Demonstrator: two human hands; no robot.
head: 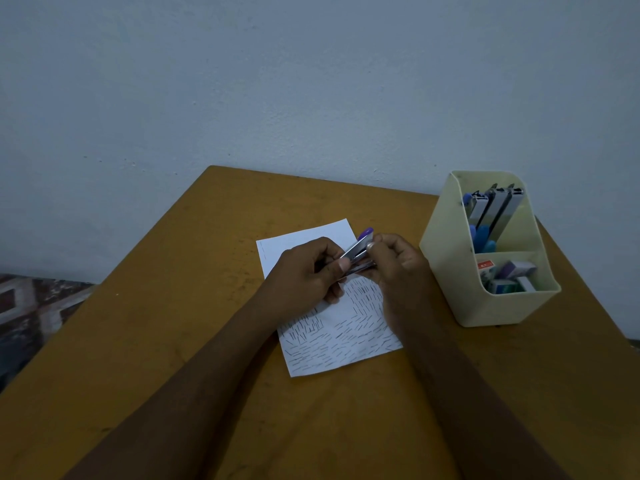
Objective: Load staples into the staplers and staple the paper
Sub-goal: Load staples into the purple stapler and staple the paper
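- The left arm (207,375) and right arm (450,393) reach in from the near edge and meet over the paper.
- The stapler (360,252) is up in the air between both hands, just above the far half of the paper. It is open like a mouth, and its purple tip points far and right.
- The left hand (304,271) curls its fingers round the near end of the stapler and holds it firm.
- The right hand (394,261) pinches the open part of the stapler with thumb and fingertips. I cannot tell if a strip of staples is in that pinch.
- I think the step is putting staples in. To do it well, hold the left hand steady and lay the strip flat in the groove, legs down. Push the top shut only when the strip sits straight, with fingertips out of the mouth.
- The paper (346,341) lies flat on the table (173,341), and many staples cover its near half.
- On the right stands a pale box (446,271). More staplers (495,209) stand in its far part, and small staple packs (512,275) lie in its near part.
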